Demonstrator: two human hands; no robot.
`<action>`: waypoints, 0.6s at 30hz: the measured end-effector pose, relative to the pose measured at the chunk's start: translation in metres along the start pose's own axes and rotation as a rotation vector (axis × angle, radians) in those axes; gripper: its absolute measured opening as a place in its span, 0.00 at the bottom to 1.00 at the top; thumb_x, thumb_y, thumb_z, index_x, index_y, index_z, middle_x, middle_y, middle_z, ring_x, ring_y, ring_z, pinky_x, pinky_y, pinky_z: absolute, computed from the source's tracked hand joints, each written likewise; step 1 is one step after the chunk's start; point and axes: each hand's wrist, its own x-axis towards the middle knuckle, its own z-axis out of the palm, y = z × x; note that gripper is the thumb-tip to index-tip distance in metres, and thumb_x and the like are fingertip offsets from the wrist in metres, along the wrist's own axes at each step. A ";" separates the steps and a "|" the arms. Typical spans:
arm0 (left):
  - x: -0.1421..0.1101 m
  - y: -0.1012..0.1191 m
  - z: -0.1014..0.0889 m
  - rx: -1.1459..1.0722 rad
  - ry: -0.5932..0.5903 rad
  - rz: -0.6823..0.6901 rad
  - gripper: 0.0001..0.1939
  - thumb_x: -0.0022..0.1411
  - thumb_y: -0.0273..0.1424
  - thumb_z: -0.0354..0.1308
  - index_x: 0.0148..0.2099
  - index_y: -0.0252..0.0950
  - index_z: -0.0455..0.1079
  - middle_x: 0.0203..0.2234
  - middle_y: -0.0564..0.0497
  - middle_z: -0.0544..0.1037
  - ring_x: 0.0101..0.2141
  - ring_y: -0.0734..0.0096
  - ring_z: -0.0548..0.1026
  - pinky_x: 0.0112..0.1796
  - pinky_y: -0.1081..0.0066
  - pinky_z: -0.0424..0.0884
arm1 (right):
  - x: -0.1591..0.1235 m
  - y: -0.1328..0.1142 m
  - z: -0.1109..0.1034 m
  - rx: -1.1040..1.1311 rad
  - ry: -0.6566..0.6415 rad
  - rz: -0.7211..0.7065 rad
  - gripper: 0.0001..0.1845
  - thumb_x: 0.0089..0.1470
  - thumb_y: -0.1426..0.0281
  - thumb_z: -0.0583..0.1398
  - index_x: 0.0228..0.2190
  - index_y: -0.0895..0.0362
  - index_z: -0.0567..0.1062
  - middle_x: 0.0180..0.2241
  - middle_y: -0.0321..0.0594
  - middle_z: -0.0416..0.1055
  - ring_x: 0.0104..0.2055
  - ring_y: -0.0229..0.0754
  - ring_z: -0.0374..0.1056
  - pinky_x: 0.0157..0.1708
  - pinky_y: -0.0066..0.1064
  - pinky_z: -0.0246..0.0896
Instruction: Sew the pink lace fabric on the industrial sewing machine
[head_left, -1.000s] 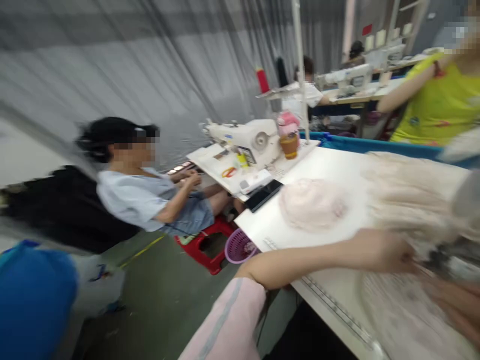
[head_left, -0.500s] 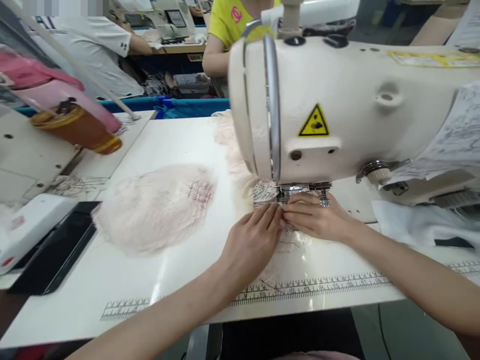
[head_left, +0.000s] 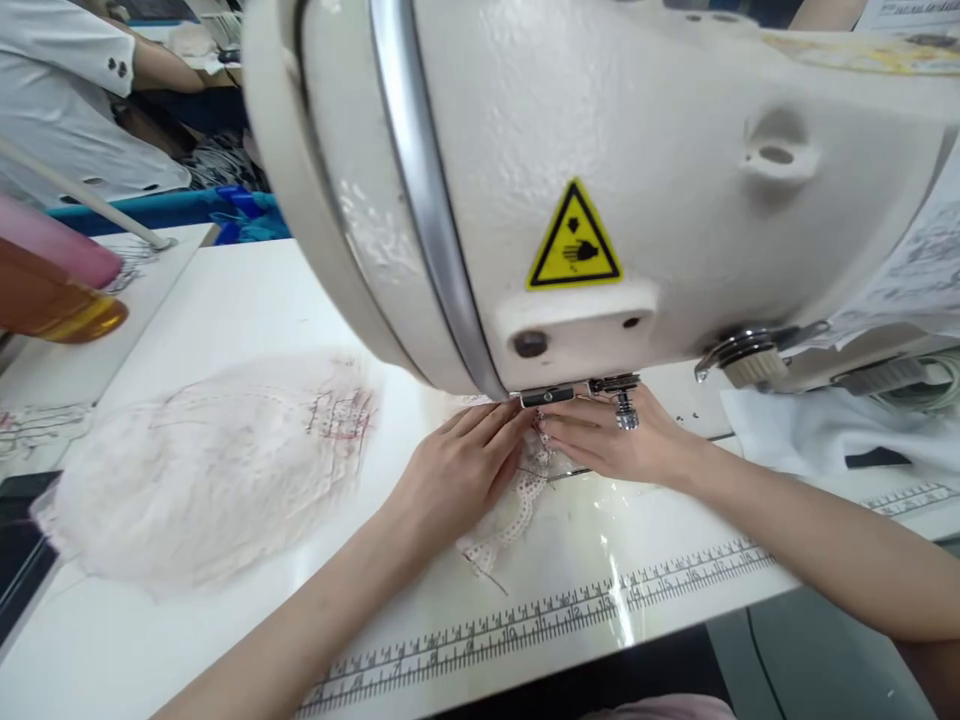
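Observation:
Pale pink lace fabric [head_left: 529, 490] lies under the head of a white sewing machine [head_left: 600, 130], its scalloped trim curving toward me with a loose thread at the end. My left hand [head_left: 469, 455] presses on the lace from the left, fingers together and bent, gripping it by the needle area. From the right, my right hand [head_left: 615, 435] holds the lace edge with its fingertips, nearly meeting the left ones. The machine head hides the needle and part of the fingertips.
A pale pink fabric piece [head_left: 202, 470] lies on the left of the table. A printed ruler [head_left: 510, 630] runs along the front edge. White cloth [head_left: 810, 430] sits at right, an amber cup [head_left: 60, 300] at far left. Beyond, a person in white [head_left: 67, 100] sits.
My view has moved closer to the machine, which now fills more of the picture. Both hands stay at the lace by the needle area, and more of the lace trim shows below them.

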 end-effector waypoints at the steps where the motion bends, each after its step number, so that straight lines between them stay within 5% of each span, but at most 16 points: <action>1: 0.000 -0.001 0.000 -0.007 0.001 -0.002 0.18 0.69 0.30 0.45 0.57 0.30 0.66 0.50 0.42 0.75 0.45 0.60 0.76 0.44 0.58 0.76 | 0.000 0.000 0.001 -0.006 -0.003 -0.009 0.14 0.64 0.66 0.51 0.48 0.46 0.72 0.49 0.34 0.71 0.42 0.40 0.69 0.39 0.35 0.60; 9: 0.003 -0.007 0.000 -0.006 0.000 0.002 0.17 0.70 0.29 0.43 0.54 0.29 0.67 0.39 0.45 0.80 0.37 0.62 0.78 0.39 0.61 0.76 | -0.002 -0.001 0.006 -0.038 0.025 -0.014 0.16 0.65 0.66 0.50 0.50 0.49 0.70 0.53 0.36 0.69 0.41 0.39 0.70 0.39 0.34 0.64; 18: 0.002 -0.004 0.000 0.032 -0.015 -0.001 0.18 0.70 0.30 0.42 0.55 0.29 0.66 0.46 0.43 0.78 0.41 0.61 0.78 0.41 0.61 0.76 | 0.001 -0.001 0.002 -0.016 0.051 -0.046 0.13 0.63 0.69 0.52 0.47 0.48 0.72 0.50 0.34 0.71 0.40 0.39 0.70 0.37 0.34 0.64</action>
